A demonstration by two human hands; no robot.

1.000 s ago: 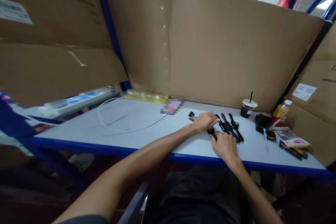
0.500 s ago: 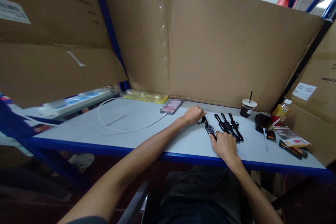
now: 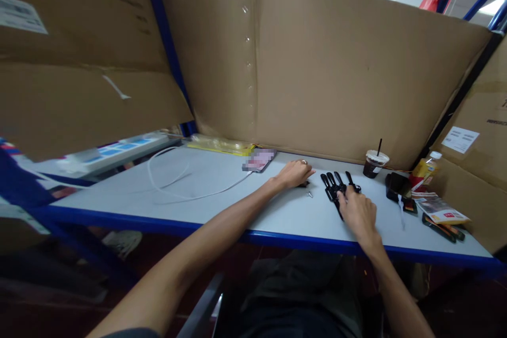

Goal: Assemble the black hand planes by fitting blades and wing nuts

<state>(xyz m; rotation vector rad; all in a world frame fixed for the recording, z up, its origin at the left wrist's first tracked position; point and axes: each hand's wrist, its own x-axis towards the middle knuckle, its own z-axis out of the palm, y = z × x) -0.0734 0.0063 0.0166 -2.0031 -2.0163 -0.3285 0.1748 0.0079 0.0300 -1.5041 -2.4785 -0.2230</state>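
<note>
Several black spokeshaves (image 3: 329, 188) lie side by side on the table, their handles pointing away from me. My right hand (image 3: 359, 215) is over their near ends, with thumb and fingers closed on the leftmost spokeshave; its fingers cover part of the others. To the left, my left hand (image 3: 296, 173) rests on the tabletop with curled fingers. A small dark piece (image 3: 304, 184) shows under that hand, too covered to name. Just right of it lies a small silvery metal part (image 3: 309, 194).
A phone (image 3: 260, 160) with a white cable (image 3: 206, 198) lies at the back, beside yellow-edged clear packaging (image 3: 219, 144). At right stand a lidded drink cup (image 3: 374, 163) and a bottle (image 3: 426, 170), near a packet (image 3: 443, 209) and a black case (image 3: 397, 186). Cardboard (image 3: 317, 63) walls the back.
My right hand has moved right, bringing a spokeshave from beside my left hand to the row of others. The silvery part now shows on the bare tabletop. My left hand has barely moved.
</note>
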